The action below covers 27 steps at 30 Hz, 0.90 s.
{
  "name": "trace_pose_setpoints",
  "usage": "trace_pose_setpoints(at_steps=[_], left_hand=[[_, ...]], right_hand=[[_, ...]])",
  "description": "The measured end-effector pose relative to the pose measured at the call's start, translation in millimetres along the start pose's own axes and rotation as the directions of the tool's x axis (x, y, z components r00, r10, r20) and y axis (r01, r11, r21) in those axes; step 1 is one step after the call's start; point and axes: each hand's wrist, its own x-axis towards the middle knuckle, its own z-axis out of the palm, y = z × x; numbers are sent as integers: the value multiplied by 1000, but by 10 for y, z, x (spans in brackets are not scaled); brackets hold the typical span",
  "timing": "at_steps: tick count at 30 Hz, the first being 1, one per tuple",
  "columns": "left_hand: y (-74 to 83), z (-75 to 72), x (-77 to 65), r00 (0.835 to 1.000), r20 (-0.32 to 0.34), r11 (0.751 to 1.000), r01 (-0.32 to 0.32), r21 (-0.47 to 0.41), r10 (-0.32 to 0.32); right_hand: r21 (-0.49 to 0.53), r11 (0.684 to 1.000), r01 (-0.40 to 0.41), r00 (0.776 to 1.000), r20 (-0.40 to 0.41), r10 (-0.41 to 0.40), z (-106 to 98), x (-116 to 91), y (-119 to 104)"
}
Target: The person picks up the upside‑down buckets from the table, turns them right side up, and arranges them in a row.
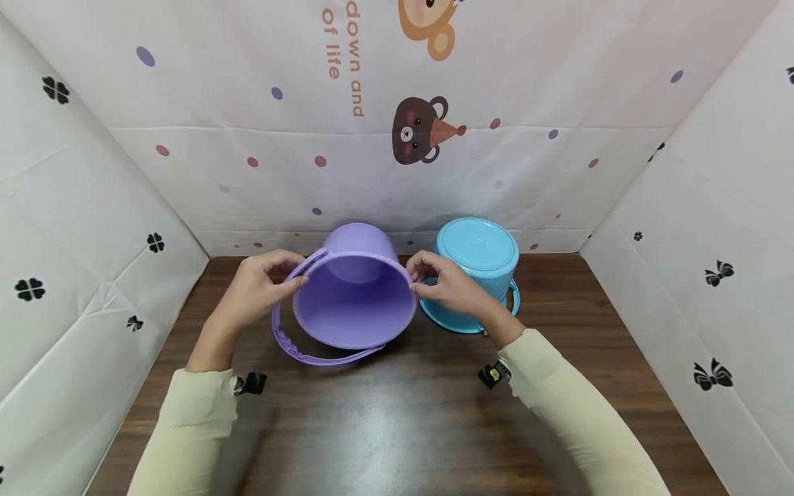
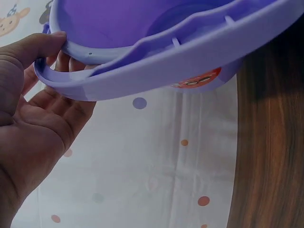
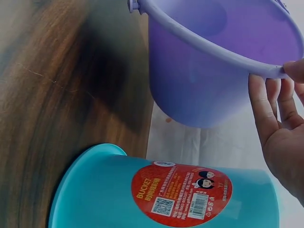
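Note:
A purple bucket (image 1: 356, 310) is tilted with its mouth toward me, and its inside shows in the head view. My left hand (image 1: 259, 286) pinches the rim at the left, thumb inside and fingers behind. On the opposite side my right hand (image 1: 448, 281) pinches the rim the same way. The bucket's purple handle (image 1: 329, 360) hangs down in front of the mouth. In the right wrist view the bucket's side is raised off the table. Just right of it, a blue bucket (image 1: 477, 248) stands upside down, beneath and behind my right hand.
The dark wooden table (image 1: 372, 427) ends at a white printed cloth wall (image 1: 217, 179) behind the buckets, with similar walls on both sides. A red label (image 3: 183, 194) is on the blue bucket. Its handle (image 1: 516, 297) sticks out at the right.

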Motion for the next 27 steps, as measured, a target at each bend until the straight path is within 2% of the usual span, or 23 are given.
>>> trace_pose_setpoints(at_steps=[5,14,22,27], left_hand=[[-42,-24,85,1000,26,1000,11,-14,-10],[-76,-64,229,998,42,999,49,-17,-48],[-119,-99,305,994,61,996,88,-17,-87],[-107,-137,404,992,59,994,112,-9,-111]], right_hand=[[2,1000,-17,1000,-1,17,-20,66,-29],[138,983,-124,992,8,124,-57,184,-75],[144,969,-199,979,-22,204,-41,253,-147],[168,958,-234,970,-32,243,-76,344,-157]])
